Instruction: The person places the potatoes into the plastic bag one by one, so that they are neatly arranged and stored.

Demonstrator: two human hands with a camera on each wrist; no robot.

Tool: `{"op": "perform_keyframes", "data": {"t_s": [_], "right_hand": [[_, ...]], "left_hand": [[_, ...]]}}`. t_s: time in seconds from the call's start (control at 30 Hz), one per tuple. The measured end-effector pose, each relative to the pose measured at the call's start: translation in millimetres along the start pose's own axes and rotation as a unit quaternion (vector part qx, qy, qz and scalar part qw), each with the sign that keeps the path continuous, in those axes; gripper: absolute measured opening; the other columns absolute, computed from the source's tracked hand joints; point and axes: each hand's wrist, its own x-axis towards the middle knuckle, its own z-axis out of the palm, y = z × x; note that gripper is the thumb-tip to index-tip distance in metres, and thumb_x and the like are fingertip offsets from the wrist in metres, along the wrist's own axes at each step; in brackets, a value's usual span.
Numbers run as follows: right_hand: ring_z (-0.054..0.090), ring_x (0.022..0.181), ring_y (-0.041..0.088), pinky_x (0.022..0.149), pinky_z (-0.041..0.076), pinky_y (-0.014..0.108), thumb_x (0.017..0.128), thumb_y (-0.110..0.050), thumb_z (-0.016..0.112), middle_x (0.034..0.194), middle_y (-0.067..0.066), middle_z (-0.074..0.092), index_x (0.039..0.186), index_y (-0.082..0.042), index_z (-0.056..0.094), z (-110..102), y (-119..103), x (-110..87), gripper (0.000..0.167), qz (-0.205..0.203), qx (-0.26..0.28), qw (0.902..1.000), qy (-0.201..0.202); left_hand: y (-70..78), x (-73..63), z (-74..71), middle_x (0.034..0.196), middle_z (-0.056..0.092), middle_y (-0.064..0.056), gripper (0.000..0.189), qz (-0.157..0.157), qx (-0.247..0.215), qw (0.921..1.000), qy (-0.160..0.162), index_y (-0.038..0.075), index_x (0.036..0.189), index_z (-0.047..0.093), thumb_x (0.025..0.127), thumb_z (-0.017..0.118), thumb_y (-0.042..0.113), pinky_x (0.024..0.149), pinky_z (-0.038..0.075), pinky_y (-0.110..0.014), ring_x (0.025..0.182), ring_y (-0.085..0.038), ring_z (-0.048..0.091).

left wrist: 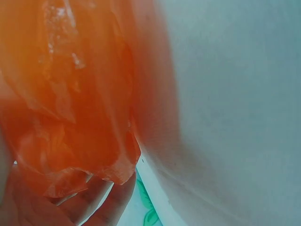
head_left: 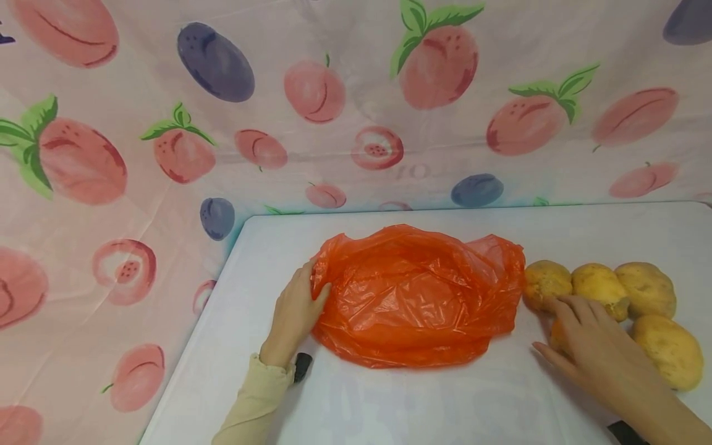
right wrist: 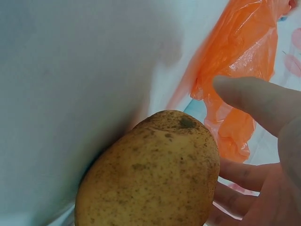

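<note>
An orange-red plastic bag (head_left: 411,303) lies spread on the table with its mouth open upward. My left hand (head_left: 295,309) grips its left rim, thumb on the inner side and fingers outside. The left wrist view shows those fingers (left wrist: 113,197) behind the thin plastic (left wrist: 70,108). To the right of the bag, my right hand (head_left: 601,346) reaches over a potato (head_left: 559,339), which it partly covers. In the right wrist view, a brown-speckled potato (right wrist: 150,174) lies close to the fingers, with the thumb (right wrist: 249,96) held away from it.
Several more potatoes sit bunched around the right hand, one at the back left (head_left: 547,281) beside the bag and another at the right (head_left: 667,352). A white table (head_left: 389,402) carries everything. Fruit-printed cloth (head_left: 345,148) stands behind and to the left.
</note>
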Motion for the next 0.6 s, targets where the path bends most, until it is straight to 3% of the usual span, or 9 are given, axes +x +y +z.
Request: {"op": "perform_keyframes", "data": {"t_s": [0.17, 0.4, 0.6], "right_hand": [[0.046, 0.11, 0.048, 0.09, 0.044, 0.07, 0.077, -0.046, 0.08, 0.125, 0.032, 0.05, 0.12, 0.006, 0.055, 1.6, 3.6, -1.5, 0.072, -0.013, -0.005, 0.9999, 0.004], [0.05, 0.105, 0.042, 0.091, 0.045, 0.062, 0.073, -0.031, 0.084, 0.116, 0.024, 0.056, 0.099, -0.004, 0.061, 3.5, 7.5, -3.9, 0.044, -0.06, -0.001, 0.9967, 0.054], [0.052, 0.099, 0.037, 0.086, 0.047, 0.058, 0.07, -0.02, 0.086, 0.109, 0.018, 0.059, 0.098, -0.005, 0.068, 4.0, 8.5, -5.1, 0.036, -0.085, 0.007, 0.9927, 0.085]], "left_hand": [[-0.3, 1.2, -0.7, 0.137, 0.057, -0.013, 0.061, -0.007, -0.003, 1.0, -0.006, 0.01, 0.149, 0.041, 0.096, 0.066, 0.027, 0.101, 0.05, -0.051, 0.118, -0.03, 0.059], [-0.9, 1.8, -0.7, 0.137, 0.058, -0.011, 0.06, -0.01, -0.007, 0.9999, -0.008, 0.011, 0.149, 0.042, 0.096, 0.066, 0.026, 0.101, 0.05, -0.05, 0.118, -0.029, 0.06], [-1.2, 2.5, -0.8, 0.137, 0.058, -0.01, 0.057, -0.009, -0.01, 0.9999, -0.008, 0.012, 0.148, 0.043, 0.096, 0.065, 0.024, 0.103, 0.05, -0.05, 0.12, -0.029, 0.059]]}}
